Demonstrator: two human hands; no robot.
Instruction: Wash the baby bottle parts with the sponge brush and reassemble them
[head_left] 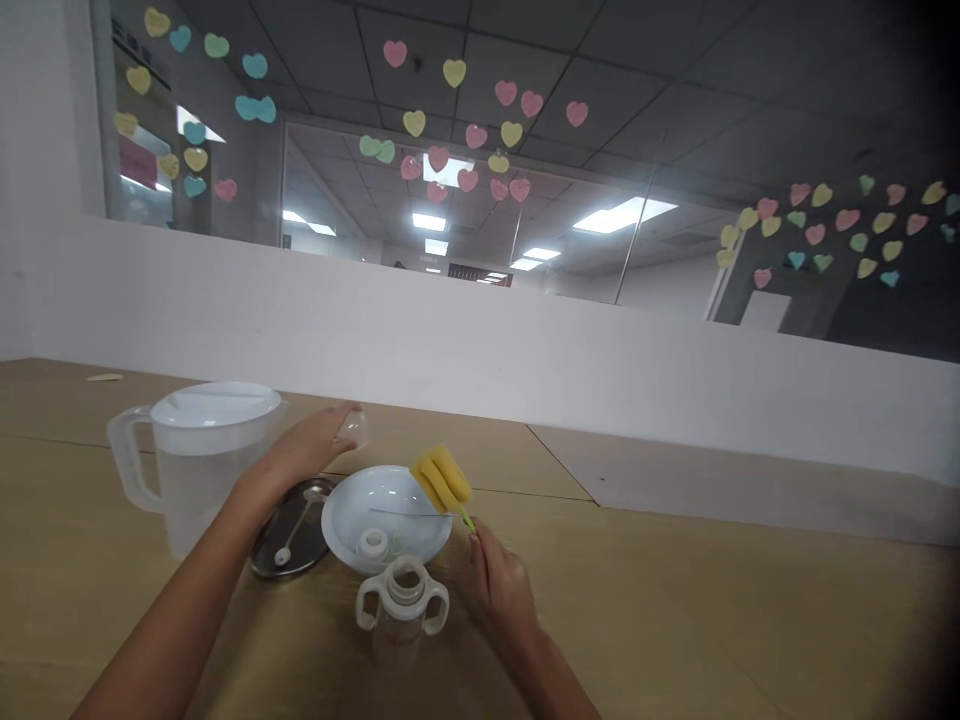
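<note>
My left hand point(319, 440) is closed around a clear, dome-shaped bottle cap point(354, 428), held beyond the white bowl point(337, 515). In my right hand point(506, 585) is the green handle of a bottle brush point(441, 478), its yellow sponge head raised over the bowl's right rim. A white ring-shaped part point(373, 543) lies in the bowl, beside something clear that I cannot make out. A thin dark strip crosses the bowl toward my right hand. Nearer to me, the open two-handled baby bottle point(401, 610) stands upright.
On the left stands a lidded clear pitcher point(199, 480) with a white handle. Partly behind my left forearm, a dark metal tray point(304, 550) carries a small white brush-like stick point(295, 533). A white wall point(465, 350) with a window runs behind the brown table point(675, 610).
</note>
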